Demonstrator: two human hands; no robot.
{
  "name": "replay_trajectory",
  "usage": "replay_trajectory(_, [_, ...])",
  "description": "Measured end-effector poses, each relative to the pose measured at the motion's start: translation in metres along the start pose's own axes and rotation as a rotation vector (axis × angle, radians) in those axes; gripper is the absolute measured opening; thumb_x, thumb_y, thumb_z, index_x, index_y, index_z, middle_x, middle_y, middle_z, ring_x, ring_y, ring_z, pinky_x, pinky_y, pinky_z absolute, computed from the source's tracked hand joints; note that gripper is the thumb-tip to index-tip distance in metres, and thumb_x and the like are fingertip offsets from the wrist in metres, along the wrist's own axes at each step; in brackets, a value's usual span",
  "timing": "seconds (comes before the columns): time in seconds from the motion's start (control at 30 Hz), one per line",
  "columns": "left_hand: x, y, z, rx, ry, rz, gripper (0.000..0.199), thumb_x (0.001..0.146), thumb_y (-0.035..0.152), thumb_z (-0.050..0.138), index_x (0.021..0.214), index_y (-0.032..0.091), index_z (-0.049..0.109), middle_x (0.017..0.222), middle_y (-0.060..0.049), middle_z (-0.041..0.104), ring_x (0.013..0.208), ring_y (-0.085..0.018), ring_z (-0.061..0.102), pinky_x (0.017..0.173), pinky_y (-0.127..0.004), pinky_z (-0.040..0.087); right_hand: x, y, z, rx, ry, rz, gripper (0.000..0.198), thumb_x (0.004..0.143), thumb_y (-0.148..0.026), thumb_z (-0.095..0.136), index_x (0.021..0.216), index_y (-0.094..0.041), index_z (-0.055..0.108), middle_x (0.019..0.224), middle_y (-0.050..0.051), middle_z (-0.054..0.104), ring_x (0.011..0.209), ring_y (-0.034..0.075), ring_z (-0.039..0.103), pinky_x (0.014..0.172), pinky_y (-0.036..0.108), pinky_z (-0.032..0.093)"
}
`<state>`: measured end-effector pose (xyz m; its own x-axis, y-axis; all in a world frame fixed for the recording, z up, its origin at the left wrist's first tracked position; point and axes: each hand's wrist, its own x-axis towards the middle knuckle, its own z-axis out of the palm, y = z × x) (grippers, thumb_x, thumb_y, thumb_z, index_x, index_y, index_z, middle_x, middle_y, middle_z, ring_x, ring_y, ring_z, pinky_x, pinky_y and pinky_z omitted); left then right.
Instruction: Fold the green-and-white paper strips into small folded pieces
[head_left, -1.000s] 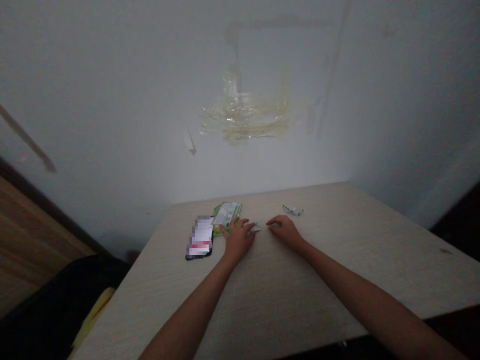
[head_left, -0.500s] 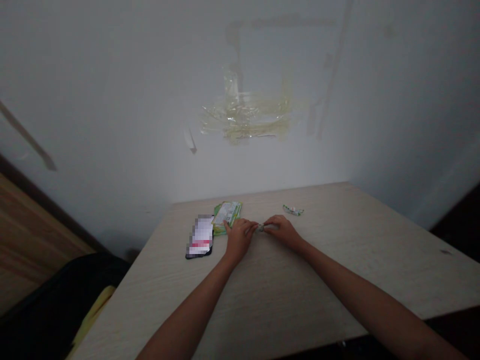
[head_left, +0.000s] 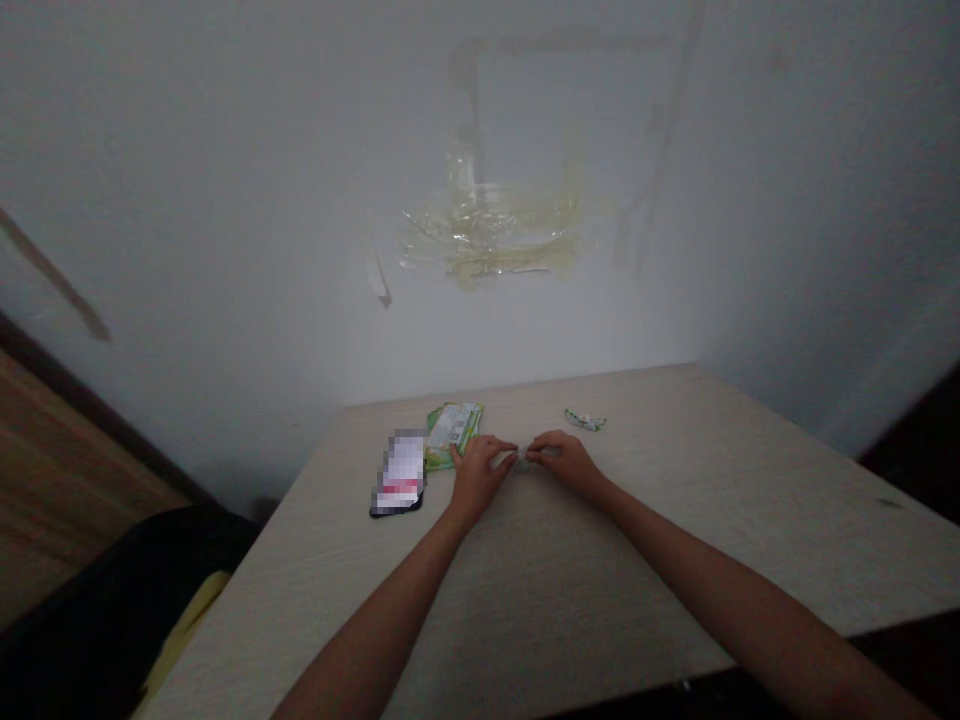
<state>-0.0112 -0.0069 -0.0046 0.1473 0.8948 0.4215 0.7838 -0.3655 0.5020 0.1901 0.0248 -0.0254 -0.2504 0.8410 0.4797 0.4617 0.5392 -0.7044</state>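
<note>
A small, pale greyish thing (head_left: 523,458) lies between my two hands, too small and dim to name. My left hand (head_left: 478,478) pinches its left side with thumb and fingertips. From the right, my right hand (head_left: 568,464) has its fingertips closed on the other side. Just beyond my left hand is a green and white packet (head_left: 456,425) with printing, lying on other green packaging. Past my right hand sits a narrow, crumpled green and white wrapper (head_left: 585,420).
A phone (head_left: 401,470) with a blurred screen lies left of the packets on the pale wooden table (head_left: 337,590). The wall (head_left: 300,200) behind carries strips of clear tape (head_left: 495,235). Dark and yellow cloth (head_left: 184,630) is at the lower left.
My fingertips have shifted very slightly around the small greyish thing, which looks a little more spread. The packets, phone and wrapper stay where they were.
</note>
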Motion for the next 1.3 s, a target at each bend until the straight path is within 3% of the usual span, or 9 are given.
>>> replay_trajectory(0.2, [0.0,0.0027,-0.0033,0.001,-0.022,-0.014,0.017,0.086,0.036,0.062,0.096,0.031,0.074,0.103,-0.001,0.074,0.11,-0.023,0.059,0.113,-0.061,0.011,-0.0004,-0.0002,0.001,0.01,-0.018,0.01,0.013,0.08,-0.033,0.069,0.086,-0.023,0.075,0.089,0.004,0.075,0.089,0.019,0.068,0.088,0.034,0.05])
replay_trajectory(0.87, [0.0013,0.0009,-0.0005,-0.055,0.015,-0.044,0.013,0.085,0.038,0.063,0.087,0.031,0.074,0.108,-0.002,0.07,0.115,-0.026,0.055,0.112,-0.068,0.001,0.0021,-0.0009,0.0018,0.031,-0.015,0.043,0.012,0.079,-0.034,0.069,0.079,-0.023,0.076,0.089,0.004,0.075,0.092,0.021,0.067,0.09,0.035,0.047])
replay_trajectory(1.3, [0.0024,0.0007,0.0007,-0.094,0.057,-0.033,0.009,0.083,0.035,0.067,0.084,0.029,0.074,0.106,-0.002,0.07,0.115,-0.025,0.055,0.11,-0.071,0.002,0.0032,-0.0026,-0.0008,0.113,-0.03,0.054,0.016,0.078,-0.037,0.069,0.079,-0.024,0.077,0.086,0.004,0.075,0.091,0.023,0.066,0.091,0.037,0.045])
